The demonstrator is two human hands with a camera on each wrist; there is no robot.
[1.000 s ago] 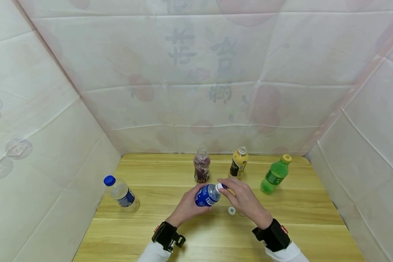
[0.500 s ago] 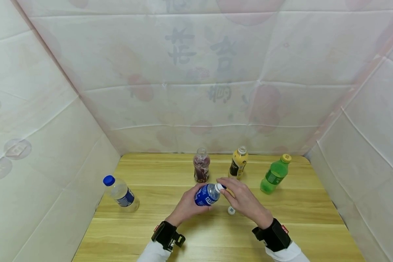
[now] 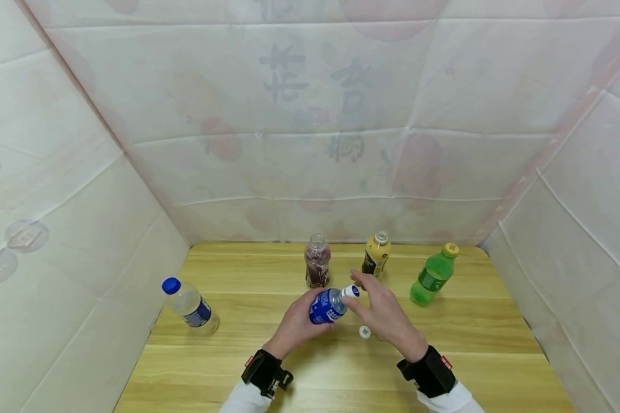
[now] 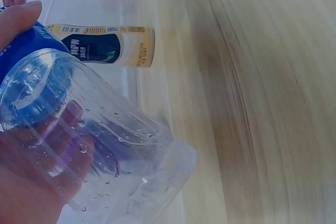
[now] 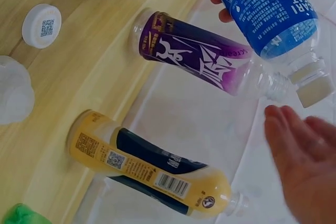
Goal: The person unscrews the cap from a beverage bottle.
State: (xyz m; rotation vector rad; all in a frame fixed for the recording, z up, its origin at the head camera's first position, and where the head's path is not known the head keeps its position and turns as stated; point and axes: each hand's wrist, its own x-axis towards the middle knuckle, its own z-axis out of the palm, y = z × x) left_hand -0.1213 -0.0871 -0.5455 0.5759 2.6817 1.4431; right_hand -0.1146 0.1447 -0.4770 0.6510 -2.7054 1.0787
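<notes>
My left hand grips a clear plastic bottle by its blue label, tilted with its neck toward my right hand. A white cap with a blue top sits on its neck. In the left wrist view, the bottle's ribbed clear base shows water drops inside. My right hand is beside the cap, its fingers spread and holding nothing. From the right wrist view, a gap shows between the fingertips and the cap. A loose white cap lies on the table below the hands.
Behind the hands stand an uncapped purple-label bottle and an uncapped yellow bottle. A green bottle with a yellow cap is at right, a blue-capped clear bottle at left. A whitish translucent piece lies near the loose cap.
My right fingers have come off the bottle's cap and spread upward, leaving its blue top in sight. The left hand still holds the bottle in nearly the same place.
</notes>
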